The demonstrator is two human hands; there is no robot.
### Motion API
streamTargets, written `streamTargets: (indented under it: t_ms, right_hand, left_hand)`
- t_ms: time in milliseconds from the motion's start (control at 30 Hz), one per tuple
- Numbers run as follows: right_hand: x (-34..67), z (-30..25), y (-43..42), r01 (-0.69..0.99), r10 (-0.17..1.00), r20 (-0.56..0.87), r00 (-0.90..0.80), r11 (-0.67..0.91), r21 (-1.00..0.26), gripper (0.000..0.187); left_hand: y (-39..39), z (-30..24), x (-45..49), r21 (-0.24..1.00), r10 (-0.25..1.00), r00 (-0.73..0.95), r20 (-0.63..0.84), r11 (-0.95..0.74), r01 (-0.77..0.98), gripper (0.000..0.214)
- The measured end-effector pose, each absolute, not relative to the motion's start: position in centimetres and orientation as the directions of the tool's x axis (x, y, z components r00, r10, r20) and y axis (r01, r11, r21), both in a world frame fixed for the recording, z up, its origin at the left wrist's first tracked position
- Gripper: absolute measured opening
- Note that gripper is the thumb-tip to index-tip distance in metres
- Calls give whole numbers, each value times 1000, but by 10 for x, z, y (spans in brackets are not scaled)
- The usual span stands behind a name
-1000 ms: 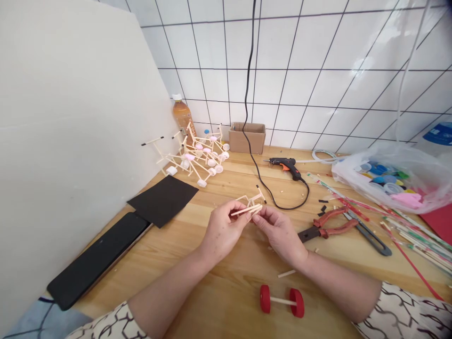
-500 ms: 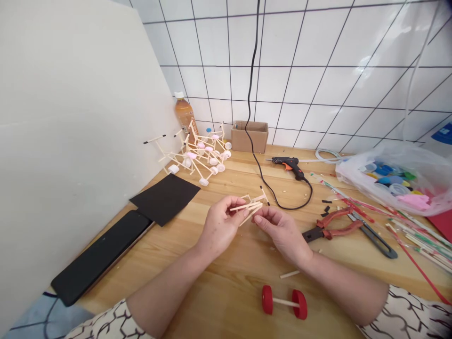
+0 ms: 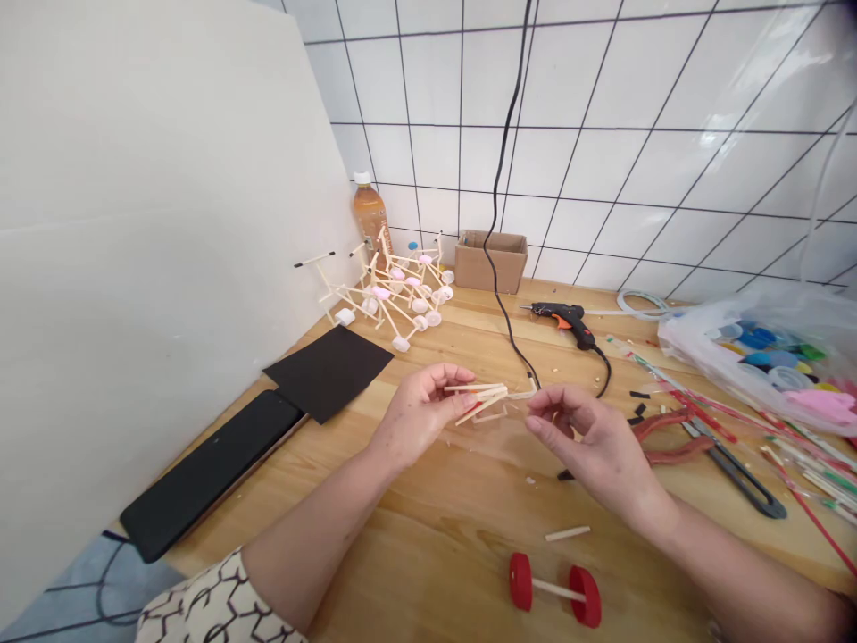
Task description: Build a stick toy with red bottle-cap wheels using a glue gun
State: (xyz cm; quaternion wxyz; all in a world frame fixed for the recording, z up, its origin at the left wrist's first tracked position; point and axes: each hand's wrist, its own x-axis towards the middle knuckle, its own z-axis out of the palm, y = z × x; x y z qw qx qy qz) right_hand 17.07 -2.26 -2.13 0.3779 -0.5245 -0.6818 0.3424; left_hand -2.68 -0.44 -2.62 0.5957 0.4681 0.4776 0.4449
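Far left on the bench [image 3: 415, 572] lay a dark phone [image 3: 214, 473], between eight and nine o'clock from the left hand, its end tucked against a black sheet [image 3: 331, 371] near ten. At eleven o'clock, a cluster of wheeled stick frames [image 3: 385, 295], pink and white discs everywhere!

Then the left hand [image 3: 420, 415], and here was the grip: thumb and fingers clamped on a bundle of pale sticks [image 3: 486, 393], which poked out towards three o'clock, well clear of the fingertips and above the bench. The left forearm came in from between seven and eight o'clock, palm turned inward, thumb nearest the camera.

At five o'clock from the sticks sat a red-wheeled axle [image 3: 555, 589]; at two, a black glue gun [image 3: 566, 321] on its side.

On to the right hand [image 3: 530, 418], just beyond the sticks' tips at three o'clock and apart from them! Its fingers were curled, thumb and forefinger parted, with nothing visible between. That forearm reached in from four o'clock, wrist low. Past it, at three, lay the red-handled pliers [image 3: 676, 442], partly hidden behind the hand.
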Motion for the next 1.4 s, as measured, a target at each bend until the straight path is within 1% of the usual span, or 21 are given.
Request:
streamTargets:
  t_ms: [100, 167, 367, 533, 667, 1167, 1400]
  right_hand:
    - [177, -11, -20, 530, 953, 226, -200, 300, -793, 11]
    - [180, -7, -17, 530, 944, 225, -241, 323, -784, 11]
    - [183, -7, -15, 433, 928, 125, -351, 279, -857, 12]
    - [179, -10, -17, 373, 918, 56, -393, 215, -903, 10]
    - [176, -10, -17, 364, 915, 48, -400, 207, -908, 8]
    - [173, -14, -17, 357, 927, 42, -371, 185, -916, 12]
    - [173, -17, -17, 366, 918, 57, -392, 213, -906, 10]
  left_hand:
    - [-2, -27, -29, 976, 965, 214, -153, 181, -118, 26]
    - [-1, -28, -30, 976, 956, 254, -149, 184, -120, 25]
    - [-1, -32, -32, 967, 905, 385, -183, 236, -95, 24]
    - [-2, -35, -33, 965, 879, 437, -189, 248, -82, 20]
    - [-2, -34, -32, 970, 874, 448, -191, 239, -54, 19]
    - [-1, -32, -31, 960, 852, 485, -195, 267, -82, 17]
    - [-1, -32, -31, 966, 851, 494, -179, 248, -78, 16]
